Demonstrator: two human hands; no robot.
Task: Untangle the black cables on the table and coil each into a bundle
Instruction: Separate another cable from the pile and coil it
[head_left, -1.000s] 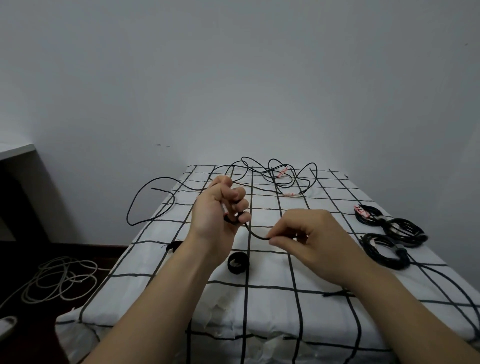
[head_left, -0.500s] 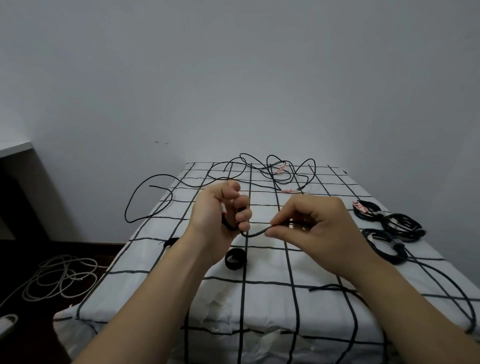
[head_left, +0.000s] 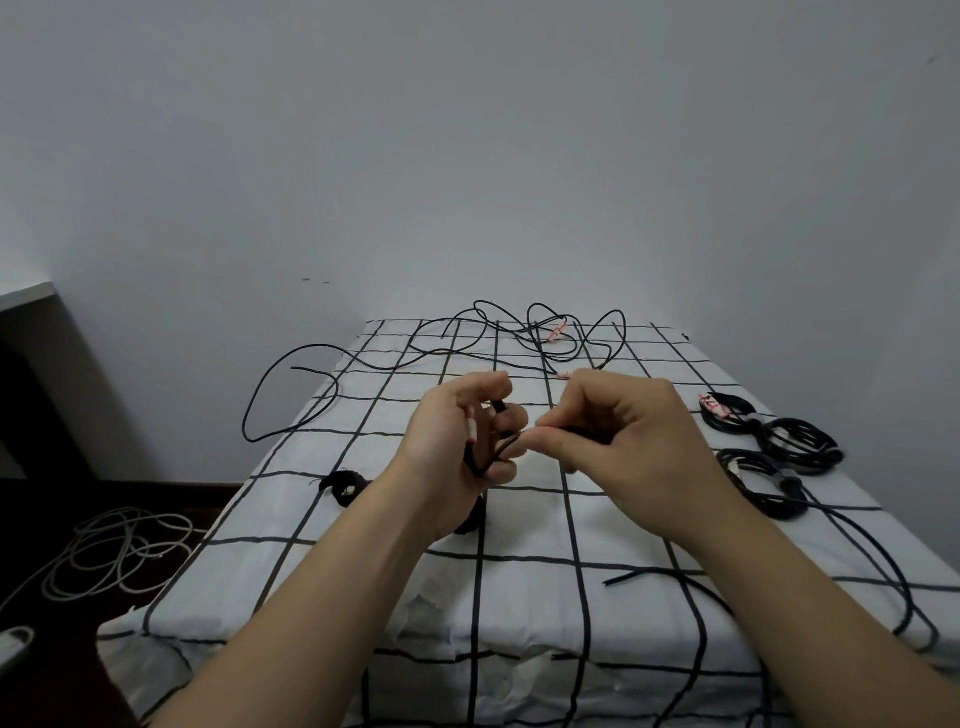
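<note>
The right hand (head_left: 623, 441) has closed in on the left hand (head_left: 452, 447), taking up the slack that hung between them, so another turn is probably going onto the small coil. Left fingers (head_left: 511, 418) curl round those loops of thin, matte black cable (head_left: 505, 446). The right ones pinch the strand just beside them. More cable sprawls in springy loops at the far end of the cloth-covered counter (head_left: 519, 571). Three tight bundles (head_left: 789, 447) lie to the right.

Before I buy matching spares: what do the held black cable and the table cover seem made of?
Black cable: probably rubber or PVC sheath, matte; it bends softly round fingers of the left hand. Table cover: woven cloth, maybe cotton, matte white with black grid; wrinkled at the front edge.
</note>
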